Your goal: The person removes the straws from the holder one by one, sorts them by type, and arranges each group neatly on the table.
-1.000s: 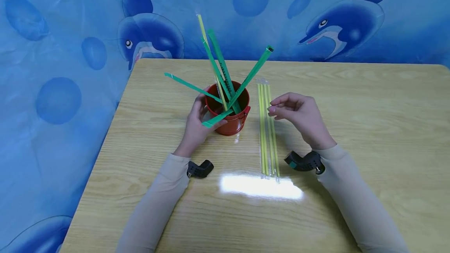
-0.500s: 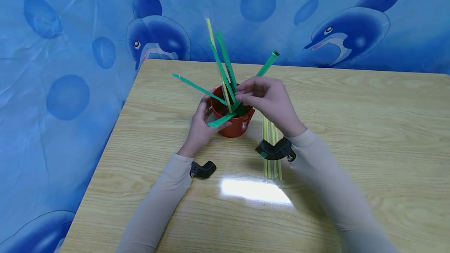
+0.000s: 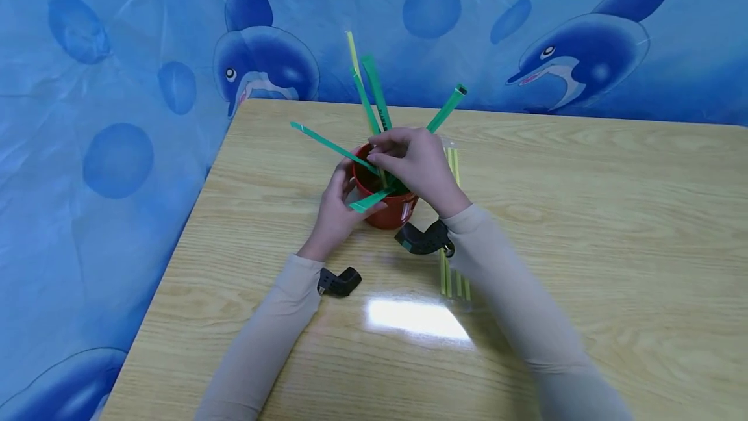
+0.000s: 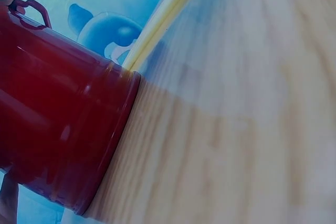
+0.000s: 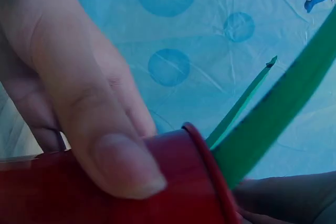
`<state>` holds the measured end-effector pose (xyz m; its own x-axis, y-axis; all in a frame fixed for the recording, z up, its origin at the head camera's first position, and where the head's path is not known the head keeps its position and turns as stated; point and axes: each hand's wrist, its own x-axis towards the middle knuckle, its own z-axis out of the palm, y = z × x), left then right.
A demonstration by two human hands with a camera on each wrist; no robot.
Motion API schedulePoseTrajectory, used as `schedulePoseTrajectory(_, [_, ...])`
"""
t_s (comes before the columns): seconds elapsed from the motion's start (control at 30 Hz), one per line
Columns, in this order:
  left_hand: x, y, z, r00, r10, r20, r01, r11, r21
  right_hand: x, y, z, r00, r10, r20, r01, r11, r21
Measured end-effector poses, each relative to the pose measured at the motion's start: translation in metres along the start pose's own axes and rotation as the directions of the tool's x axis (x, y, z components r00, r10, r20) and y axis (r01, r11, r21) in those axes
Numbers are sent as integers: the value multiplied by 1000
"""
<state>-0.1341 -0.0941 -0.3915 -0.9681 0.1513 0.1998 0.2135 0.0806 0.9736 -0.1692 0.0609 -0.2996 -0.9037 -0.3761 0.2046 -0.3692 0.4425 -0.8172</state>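
Note:
A small red bucket (image 3: 388,213) stands upright on the table, gripped round its left side by my left hand (image 3: 336,213). In the right wrist view the left thumb (image 5: 126,161) lies along the bucket's wall below the rim. Several green printed strips (image 3: 374,89) and a thin yellow straw (image 3: 353,54) lean out of the bucket. Over the opening is my right hand (image 3: 415,161), thumb and index finger close together in front of the yellow straw's lower part. Whether they pinch it I cannot tell. The right hand shows only as a dark edge (image 5: 283,198) in its own wrist view.
Several yellow straws (image 3: 454,284) in clear wrappers lie side by side right of the bucket, partly hidden under my right forearm. They also show behind the bucket in the left wrist view. A blue dolphin-print sheet (image 3: 362,5) hangs behind the wooden table (image 3: 613,245).
My right hand has moved left from above the loose yellow straws to over the bucket's opening. The left hand keeps its grip on the bucket. The head view has shifted slightly.

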Motion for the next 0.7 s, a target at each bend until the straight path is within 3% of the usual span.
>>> schedulePoseTrajectory(0.7, [-2, -2, -2, 999, 48, -10, -48, 999, 10, 12, -4, 10, 997, 64, -36, -70, 973, -220])
